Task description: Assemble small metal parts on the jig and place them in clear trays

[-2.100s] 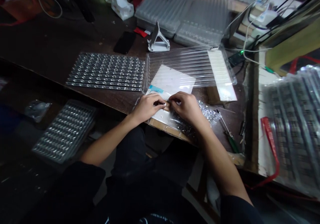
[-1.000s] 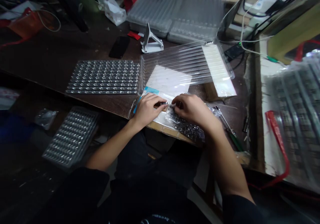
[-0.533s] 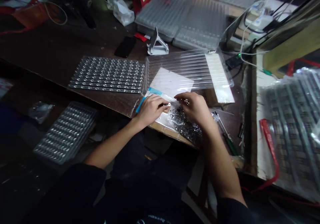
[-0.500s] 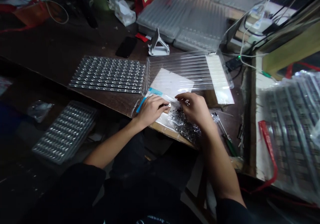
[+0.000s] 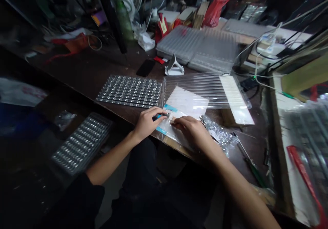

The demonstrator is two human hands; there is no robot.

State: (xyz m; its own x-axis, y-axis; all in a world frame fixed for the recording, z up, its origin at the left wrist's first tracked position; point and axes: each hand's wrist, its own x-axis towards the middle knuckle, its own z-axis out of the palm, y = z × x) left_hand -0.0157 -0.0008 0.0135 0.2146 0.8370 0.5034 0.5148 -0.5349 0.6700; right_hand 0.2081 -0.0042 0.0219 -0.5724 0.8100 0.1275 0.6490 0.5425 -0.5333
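Observation:
My left hand [image 5: 146,125] is closed in a pinch on a small dark metallic part [image 5: 164,114], above the white work surface with blue tape [image 5: 161,130]. Close to its fingertips, my right hand [image 5: 191,130] has its fingers pressed together beside a small tan piece [image 5: 172,120]; what it holds, if anything, is hidden. To the right of that hand lies a clear plastic bag of small shiny metal parts [image 5: 225,137], partly covered by the hand and forearm. Behind both hands sits a white sheet [image 5: 188,101].
A tray of rows of shiny parts [image 5: 130,90] lies left, with a ribbed clear tray [image 5: 205,82] beside it. A phone [image 5: 146,68] and white stand [image 5: 174,67] are behind. A green-handled screwdriver [image 5: 256,174] lies right. Another filled tray [image 5: 82,143] sits lower left.
My right hand has moved from over the pile of metal parts to beside my left fingertips. The view has shifted, and more of the back of the bench shows.

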